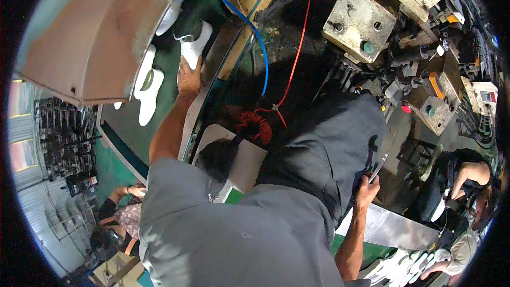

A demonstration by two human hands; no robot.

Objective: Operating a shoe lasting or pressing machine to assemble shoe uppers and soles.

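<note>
At the upper left, my left hand is closed on the toe end of a white shoe, and its heel points away from me. The shoe is on a dark green conveyor belt; a thin loose strip sticks up by its opening. More white shoes lie on the belt left of my hand. By my right thigh, my right hand grips a slim, shiny metal tool that points up and away. Its exact kind I cannot make out.
A rusty metal hood overhangs the belt. A blue hose and a red coiled hose hang ahead. Machines with control boxes stand at the right. Co-workers sit left and right. White shoe parts lie lower right.
</note>
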